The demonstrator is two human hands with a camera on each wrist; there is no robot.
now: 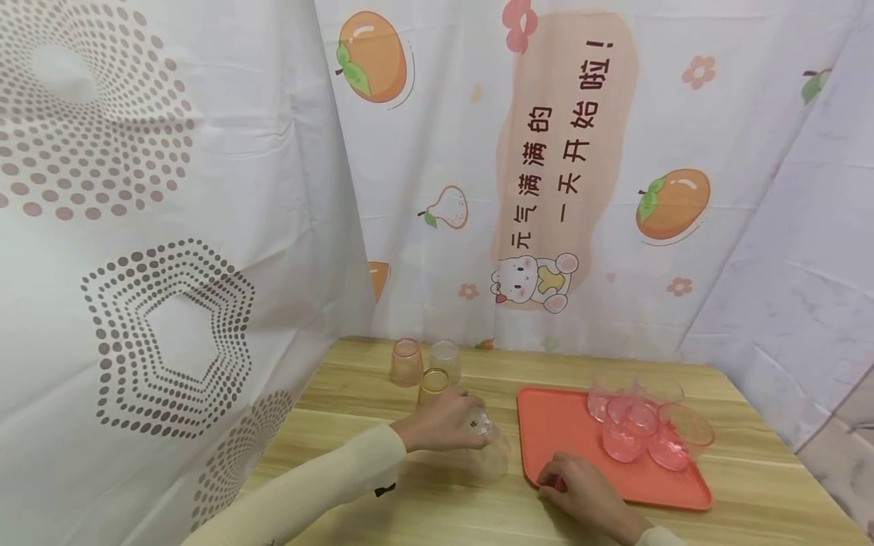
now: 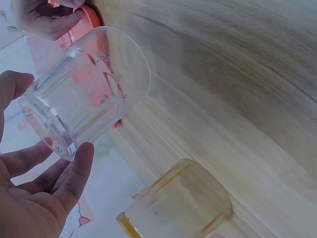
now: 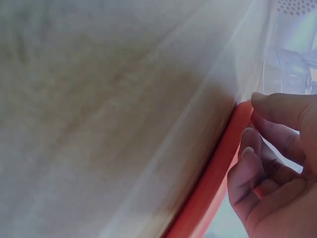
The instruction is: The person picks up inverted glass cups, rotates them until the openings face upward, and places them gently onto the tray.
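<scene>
My left hand (image 1: 444, 419) holds a clear glass (image 2: 81, 96) by its base with thumb and fingertips, the mouth pointing down toward the table. Beside that hand stands an upside-down amber glass (image 2: 178, 203), partly covered by it in the head view. My right hand (image 1: 583, 489) is at the near left corner of a coral-red tray (image 1: 553, 421). In the right wrist view its thumb and curled fingers pinch the tray rim (image 3: 218, 171). Several glasses, among them a pink glass (image 1: 623, 447), stand upright on the tray's right part.
Behind the amber glass, an upside-down pink glass (image 1: 407, 364) and another clear glass (image 1: 446, 360) stand near the table's back edge. A printed curtain (image 1: 451, 265) hangs behind the wooden table (image 1: 341, 425), with another dotted curtain (image 1: 177, 334) along the left.
</scene>
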